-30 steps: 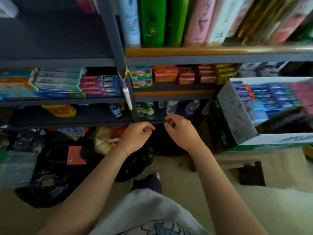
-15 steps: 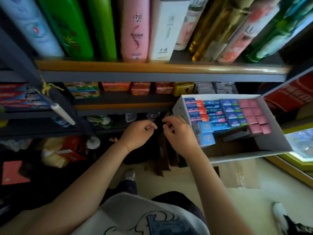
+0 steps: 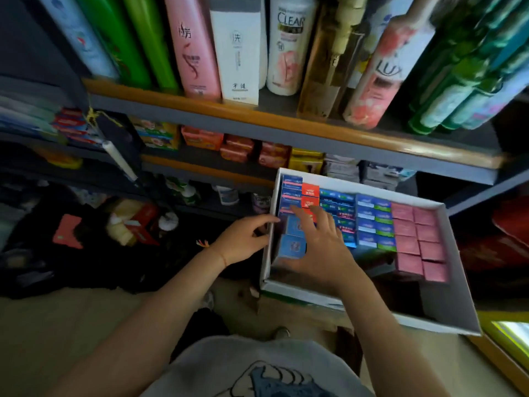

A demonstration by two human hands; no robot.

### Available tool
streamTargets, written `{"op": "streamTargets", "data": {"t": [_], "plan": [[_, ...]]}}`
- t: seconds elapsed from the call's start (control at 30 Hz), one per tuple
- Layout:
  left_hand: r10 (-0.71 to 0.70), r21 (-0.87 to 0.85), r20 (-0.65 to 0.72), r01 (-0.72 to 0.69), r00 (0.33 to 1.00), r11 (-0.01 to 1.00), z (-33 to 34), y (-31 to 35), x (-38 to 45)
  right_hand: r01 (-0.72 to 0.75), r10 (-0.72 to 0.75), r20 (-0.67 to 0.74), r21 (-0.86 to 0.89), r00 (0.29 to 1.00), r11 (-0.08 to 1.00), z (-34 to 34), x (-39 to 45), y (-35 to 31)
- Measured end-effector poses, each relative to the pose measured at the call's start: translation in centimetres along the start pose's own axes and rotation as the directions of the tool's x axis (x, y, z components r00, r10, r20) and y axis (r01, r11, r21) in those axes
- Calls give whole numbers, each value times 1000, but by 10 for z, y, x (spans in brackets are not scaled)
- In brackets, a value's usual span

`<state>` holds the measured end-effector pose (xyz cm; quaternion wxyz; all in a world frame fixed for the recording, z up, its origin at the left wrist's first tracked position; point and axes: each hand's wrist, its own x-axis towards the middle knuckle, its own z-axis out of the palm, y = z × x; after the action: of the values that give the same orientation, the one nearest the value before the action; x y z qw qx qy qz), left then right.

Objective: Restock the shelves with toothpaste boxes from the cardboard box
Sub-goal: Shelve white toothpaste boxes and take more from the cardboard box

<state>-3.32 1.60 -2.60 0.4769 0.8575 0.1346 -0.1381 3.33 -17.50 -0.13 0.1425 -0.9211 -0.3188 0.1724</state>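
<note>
- So the white cardboard box (image 3: 446,285) looks pretty much full: rows of small toothpaste boxes standing on end, dark blue and red at the left, blue and green in the middle, pink ones (image 3: 420,242) on the right. There's a gap along the near edge, but that's about it.
- Right hand (image 3: 320,245) is down in the left end of the box, fingers spread over the two light blue toothpaste boxes (image 3: 293,239) nearest the corner. Thumb sits near the lower one, but nothing's lifted, and I can't tell if it's really gripping yet.
- Left hand (image 3: 243,239) is at the box's left wall, fingers slightly curled with the tips touching the rim. Steadying it, I'd guess.
- Stacked flat toothpaste cartons on the grey metal shelf (image 3: 71,130) at far left look like where these go.
- My read: early days, basically the whole box left to move.
</note>
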Motion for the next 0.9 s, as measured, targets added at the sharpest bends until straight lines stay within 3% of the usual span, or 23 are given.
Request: {"op": "streamTargets", "data": {"t": [0.13,0.33,0.43,0.53,0.63,0.73,0.83,0.9], "plan": [[-105,-30,-87,103,991,994,16,14,-16,38,-38,2,2,999,999,13,-6,10],[-147,2,-154,149,977,989,33,17,-27,49,-45,-93,33,995,998,35,-9,23],[-179,-23,-185,178,966,984,40,18,-39,65,-62,-24,164,998,984,41,-9,28],[-202,-43,-201,197,959,979,42,23,-52,96,-86,-44,312,995,945,36,-11,27],[-198,-74,-149,189,969,979,36,31,-62,163,-113,-135,459,984,873,12,-21,17],[-158,-229,-73,137,985,964,21,51,-67,280,-162,-251,562,954,778,-34,-26,-1],[-44,-511,-59,8,997,859,7,78,-74,382,-173,-354,697,919,606,-90,-28,-27],[23,-603,-112,-87,993,793,-8,96,-87,433,-141,-421,759,896,487,-122,-32,-51]]}}
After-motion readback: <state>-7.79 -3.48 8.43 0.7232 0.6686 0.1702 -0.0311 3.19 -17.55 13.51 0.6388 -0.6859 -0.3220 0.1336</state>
